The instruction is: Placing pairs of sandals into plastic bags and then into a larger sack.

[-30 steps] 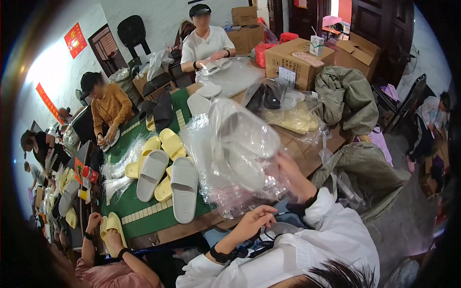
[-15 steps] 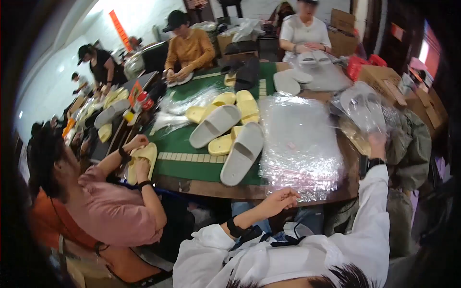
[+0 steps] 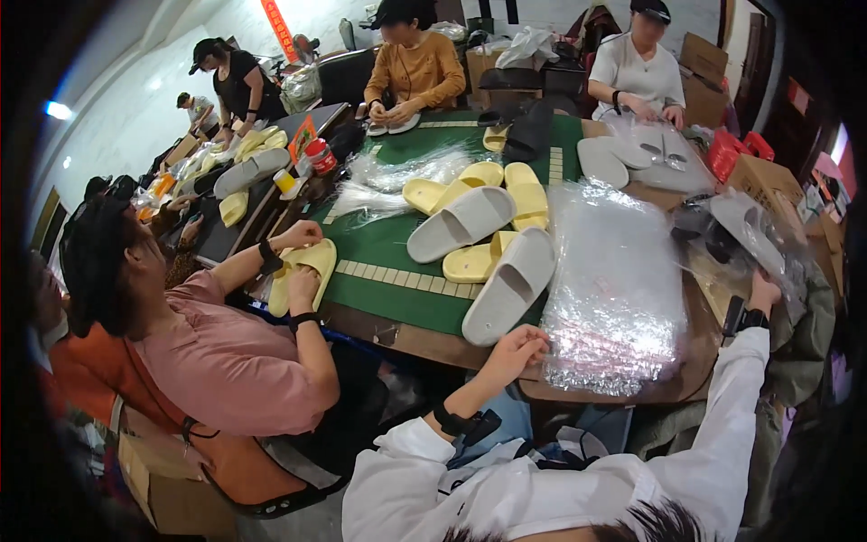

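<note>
My right hand (image 3: 766, 291) grips the lower edge of a clear plastic bag with a grey slipper (image 3: 746, 226) inside, at the table's right side. Some of its fingers are hidden behind the bag. Dark bagged slippers (image 3: 694, 224) lie beside it. My left hand (image 3: 517, 354) is by the table's front edge, close to the lower left corner of a stack of clear plastic bags (image 3: 619, 271). Its fingers are half curled and loosely apart, with nothing visible in them. Left of the stack rests a loose grey slipper (image 3: 513, 287).
Another grey slipper (image 3: 461, 224) and several yellow slippers (image 3: 528, 194) are heaped on the green mat (image 3: 388, 303). At left, a co-worker in pink handles a yellow slipper (image 3: 303, 275). Other people work across the table. Cardboard boxes (image 3: 766, 185) stand at far right.
My left hand has come up to the bag stack's corner, its fingers more curled. My right hand has stayed on the bagged slipper. The whole view has shifted, moving the table rightward in the picture.
</note>
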Tool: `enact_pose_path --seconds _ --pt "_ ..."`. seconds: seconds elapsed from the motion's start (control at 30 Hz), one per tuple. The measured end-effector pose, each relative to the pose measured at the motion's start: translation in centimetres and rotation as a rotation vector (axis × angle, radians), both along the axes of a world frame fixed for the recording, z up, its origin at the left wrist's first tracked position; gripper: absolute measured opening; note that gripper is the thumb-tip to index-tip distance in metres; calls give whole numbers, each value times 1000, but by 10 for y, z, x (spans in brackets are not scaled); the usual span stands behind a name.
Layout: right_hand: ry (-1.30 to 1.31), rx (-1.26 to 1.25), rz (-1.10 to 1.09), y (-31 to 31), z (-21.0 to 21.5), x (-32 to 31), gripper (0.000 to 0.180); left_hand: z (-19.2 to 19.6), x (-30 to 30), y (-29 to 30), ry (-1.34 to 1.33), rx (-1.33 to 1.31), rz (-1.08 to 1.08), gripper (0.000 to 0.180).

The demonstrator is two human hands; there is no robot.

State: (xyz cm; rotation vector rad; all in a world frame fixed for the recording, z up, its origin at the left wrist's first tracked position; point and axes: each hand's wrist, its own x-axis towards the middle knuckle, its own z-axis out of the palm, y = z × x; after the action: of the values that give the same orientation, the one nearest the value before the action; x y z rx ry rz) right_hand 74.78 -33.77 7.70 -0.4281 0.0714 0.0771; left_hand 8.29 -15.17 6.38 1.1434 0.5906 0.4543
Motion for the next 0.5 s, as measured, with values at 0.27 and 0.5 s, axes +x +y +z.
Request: enact_pose_path --seconds 0.27,0.5 --pt "64 -428 99 -15 28 -79 69 -9 -2 5 8 9 -13 16" --pt "234 -50 587 44 54 -146 47 -5 -10 10 44 54 101 17"
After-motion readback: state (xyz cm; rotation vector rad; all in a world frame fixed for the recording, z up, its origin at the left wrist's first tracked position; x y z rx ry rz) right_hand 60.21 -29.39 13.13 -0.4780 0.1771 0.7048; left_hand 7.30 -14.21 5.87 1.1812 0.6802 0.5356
